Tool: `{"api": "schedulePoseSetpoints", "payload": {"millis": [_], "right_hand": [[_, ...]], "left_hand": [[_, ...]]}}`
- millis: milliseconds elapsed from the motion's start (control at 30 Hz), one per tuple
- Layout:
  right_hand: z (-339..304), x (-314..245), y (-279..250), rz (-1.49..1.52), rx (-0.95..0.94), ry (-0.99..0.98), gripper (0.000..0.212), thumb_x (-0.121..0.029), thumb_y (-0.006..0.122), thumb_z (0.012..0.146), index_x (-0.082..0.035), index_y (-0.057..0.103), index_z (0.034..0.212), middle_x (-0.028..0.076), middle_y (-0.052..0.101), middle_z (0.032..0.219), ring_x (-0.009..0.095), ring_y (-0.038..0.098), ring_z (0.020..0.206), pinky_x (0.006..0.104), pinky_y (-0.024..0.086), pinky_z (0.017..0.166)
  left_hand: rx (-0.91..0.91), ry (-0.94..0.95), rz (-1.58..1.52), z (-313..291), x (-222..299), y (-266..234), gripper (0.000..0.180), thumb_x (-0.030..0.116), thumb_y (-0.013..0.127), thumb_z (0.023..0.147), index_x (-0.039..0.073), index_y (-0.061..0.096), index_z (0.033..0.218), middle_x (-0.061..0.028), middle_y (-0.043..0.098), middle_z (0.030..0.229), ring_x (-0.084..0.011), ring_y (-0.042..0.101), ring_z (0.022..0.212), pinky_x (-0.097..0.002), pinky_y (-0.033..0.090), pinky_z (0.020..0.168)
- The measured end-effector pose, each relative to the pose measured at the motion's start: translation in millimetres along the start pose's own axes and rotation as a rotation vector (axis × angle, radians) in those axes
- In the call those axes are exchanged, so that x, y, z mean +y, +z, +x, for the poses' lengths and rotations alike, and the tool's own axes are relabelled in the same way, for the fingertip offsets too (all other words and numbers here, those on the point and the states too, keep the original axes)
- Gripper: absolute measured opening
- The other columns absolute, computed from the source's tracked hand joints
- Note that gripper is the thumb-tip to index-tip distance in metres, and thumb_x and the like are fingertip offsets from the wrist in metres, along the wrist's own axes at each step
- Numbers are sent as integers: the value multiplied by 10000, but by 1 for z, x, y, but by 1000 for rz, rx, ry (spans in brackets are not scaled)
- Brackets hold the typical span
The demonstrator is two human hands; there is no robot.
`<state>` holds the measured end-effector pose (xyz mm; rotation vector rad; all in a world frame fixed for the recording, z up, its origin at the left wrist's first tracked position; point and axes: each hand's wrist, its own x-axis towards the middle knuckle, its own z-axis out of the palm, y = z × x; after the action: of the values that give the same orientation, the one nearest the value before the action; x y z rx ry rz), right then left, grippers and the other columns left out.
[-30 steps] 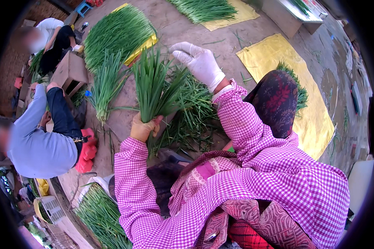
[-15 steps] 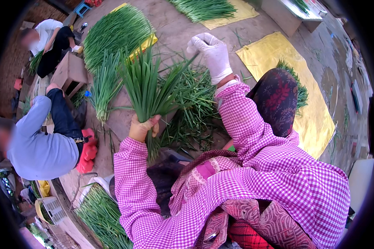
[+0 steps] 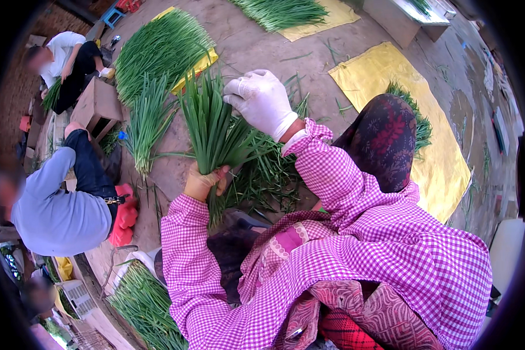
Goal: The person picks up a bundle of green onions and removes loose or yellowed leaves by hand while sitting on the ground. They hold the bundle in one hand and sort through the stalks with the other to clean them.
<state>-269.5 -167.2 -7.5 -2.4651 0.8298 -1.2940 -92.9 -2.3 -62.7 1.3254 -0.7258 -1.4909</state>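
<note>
Low in front of me, my left hand, in what looks like a thin yellowish glove, is closed around the lower stems of a bunch of garlic chives. The flat green leaves fan upward, and the stem ends hang below the fist. My right hand, in a white glove, is at the right side of the leaf tips with its fingers curled together. Whether a leaf is pinched in them is hidden. Behind and below the bunch lies a loose heap of green leaves.
A smaller chive bundle lies left of my bunch, beside a large chive pile on yellow sheeting. At right is a yellow sheet with some chives. More chives lie at lower left. Two people sit at left near a wooden box.
My right hand has moved left and down, from well right of the bunch to its leaf tips. My left hand keeps its grip on the stems almost in place.
</note>
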Motion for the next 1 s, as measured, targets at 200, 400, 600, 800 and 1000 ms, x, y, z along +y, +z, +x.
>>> {"api": "schedulePoseSetpoints", "payload": {"millis": [200, 400, 600, 800, 1000], "right_hand": [[-2, -1, 3, 593, 136, 562, 152, -179, 648, 811, -40, 661, 872, 99, 663, 783, 164, 642, 750, 280, 490, 678], [7, 58, -36, 832, 361, 487, 156, -177, 607, 863, -104, 659, 991, 57, 673, 844, 128, 615, 790, 272, 487, 708], [14, 27, -32, 43, -24, -67, 280, -341, 646, 804, -121, 650, 977, 71, 653, 878, 222, 611, 780, 339, 458, 805], [-10, 25, 4, 100, -87, 218, 222, -325, 609, 831, -110, 662, 845, 72, 636, 679, 224, 604, 622, 345, 479, 696], [-1, 51, -21, 903, 108, 721, 280, -289, 599, 877, -17, 647, 921, 81, 644, 731, 151, 598, 638, 266, 465, 615]], "left_hand": [[-14, 82, 95, -1, 12, 2, 198, 89, 727, 766, 27, 586, 891, -60, 589, 645, -166, 507, 418, -273, 359, 353], [139, 66, 49, -5, 13, 3, 177, 86, 704, 789, 3, 582, 888, -62, 548, 563, -149, 482, 400, -256, 333, 355], [111, 91, 100, -1, 9, -9, 193, 90, 715, 780, 5, 584, 891, -56, 551, 569, -143, 484, 402, -256, 335, 360], [109, 80, 150, -3, 11, -2, 176, 80, 712, 783, -1, 587, 875, -50, 550, 581, -133, 480, 407, -255, 339, 357], [127, 97, 106, -3, 10, -4, 173, 86, 710, 787, -5, 586, 866, -51, 550, 582, -124, 484, 419, -247, 347, 355]]}}
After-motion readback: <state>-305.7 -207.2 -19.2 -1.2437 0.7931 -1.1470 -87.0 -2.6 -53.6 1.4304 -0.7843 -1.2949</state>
